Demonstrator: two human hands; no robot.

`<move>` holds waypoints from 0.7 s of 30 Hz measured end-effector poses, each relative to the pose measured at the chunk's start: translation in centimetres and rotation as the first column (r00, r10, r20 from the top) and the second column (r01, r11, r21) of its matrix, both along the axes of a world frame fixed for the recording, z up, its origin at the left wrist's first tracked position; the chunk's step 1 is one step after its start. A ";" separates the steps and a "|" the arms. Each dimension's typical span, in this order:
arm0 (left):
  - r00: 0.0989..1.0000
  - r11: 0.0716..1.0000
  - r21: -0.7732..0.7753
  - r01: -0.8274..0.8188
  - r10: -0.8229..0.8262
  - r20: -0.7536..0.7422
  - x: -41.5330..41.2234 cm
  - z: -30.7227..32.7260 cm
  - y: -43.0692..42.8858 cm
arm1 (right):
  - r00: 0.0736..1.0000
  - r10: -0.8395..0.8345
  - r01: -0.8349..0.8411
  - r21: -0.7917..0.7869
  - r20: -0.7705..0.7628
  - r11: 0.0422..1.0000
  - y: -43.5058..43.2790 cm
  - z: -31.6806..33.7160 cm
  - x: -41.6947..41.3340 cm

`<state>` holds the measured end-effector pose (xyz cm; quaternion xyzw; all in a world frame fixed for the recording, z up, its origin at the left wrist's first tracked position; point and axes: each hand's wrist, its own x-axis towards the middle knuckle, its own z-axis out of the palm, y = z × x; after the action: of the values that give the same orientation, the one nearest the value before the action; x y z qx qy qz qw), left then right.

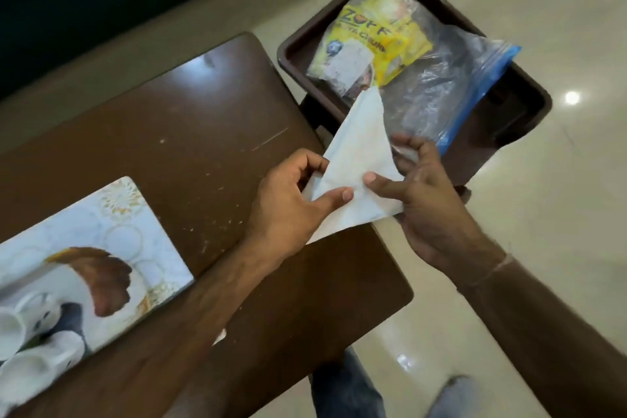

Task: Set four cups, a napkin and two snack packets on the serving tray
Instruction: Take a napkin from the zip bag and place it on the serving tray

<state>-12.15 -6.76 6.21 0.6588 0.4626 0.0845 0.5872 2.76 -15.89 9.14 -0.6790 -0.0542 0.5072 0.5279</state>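
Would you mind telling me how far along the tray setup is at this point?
Partly done. White cups already stand on the patterned serving tray at lower left; only some are in view, so the count is unclear. In hand: the left hand and right hand both hold the white napkin above the table edge. Left: the napkin, and the yellow snack packet and clear zip bag, both lying in the brown tray.
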 end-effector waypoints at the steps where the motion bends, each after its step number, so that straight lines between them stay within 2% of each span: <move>1: 1.000 1.000 0.027 -0.001 0.002 -0.018 -1.3 0.0 0.5 | 0.954 0.155 -0.161 0.002 0.256 0.987 0.7 0.2 -0.7; 2: 0.999 0.998 0.055 0.007 -0.005 -0.038 -2.7 -0.1 0.9 | 0.781 0.325 -0.352 -0.054 0.534 0.935 1.4 0.3 -1.3; 3: 0.998 0.996 0.082 0.024 -0.019 -0.058 -4.2 0.0 1.3 | 0.503 0.451 -0.513 -0.165 0.737 0.842 2.3 0.5 -1.8; 4: 0.996 0.993 0.105 0.048 -0.039 -0.079 -5.4 0.0 1.7 | 0.232 0.514 -0.615 -0.285 0.826 0.735 3.3 0.8 -2.3; 5: 0.994 0.990 0.128 0.065 -0.053 -0.097 -7.0 0.2 1.9 | 0.027 0.561 -0.682 -0.395 0.827 0.616 4.6 1.2 -3.0; 6: 0.992 0.984 0.158 0.077 -0.060 -0.109 -8.4 0.3 2.1 | -0.132 0.600 -0.720 -0.493 0.789 0.489 5.9 1.6 -4.0; 8: 0.990 0.970 0.223 0.094 -0.069 -0.120 -11.2 0.6 2.3 | -0.374 0.659 -0.723 -0.650 0.652 0.233 8.4 2.1 -6.1; 9: 0.990 0.965 0.243 0.094 -0.066 -0.121 -12.3 0.7 2.3 | -0.456 0.665 -0.708 -0.694 0.592 0.133 9.5 2.3 -7.0; 11: 0.991 0.968 0.244 0.056 -0.025 -0.130 -14.9 0.9 2.1 | -0.575 0.620 -0.680 -0.733 0.533 0.000 11.6 2.5 -9.3; 15: 0.982 0.955 0.297 -0.024 0.078 -0.172 -19.3 1.1 1.6 | -0.654 0.546 -0.691 -0.707 0.523 -0.151 13.8 2.6 -13.8; 18: 0.975 0.945 0.306 -0.115 0.166 -0.146 -22.2 1.2 1.3 | -0.722 0.476 -0.636 -0.753 0.502 -0.170 13.6 2.7 -16.5; 21: 0.944 0.924 0.216 -0.315 0.329 -0.030 -24.7 1.5 1.3 | -0.704 0.457 -0.659 -0.739 0.543 -0.138 12.6 3.4 -17.7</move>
<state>-36.85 -5.51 7.72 0.6340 0.5721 0.2060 0.4778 -14.97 -3.28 12.58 -0.4372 -0.8612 0.2124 -0.1485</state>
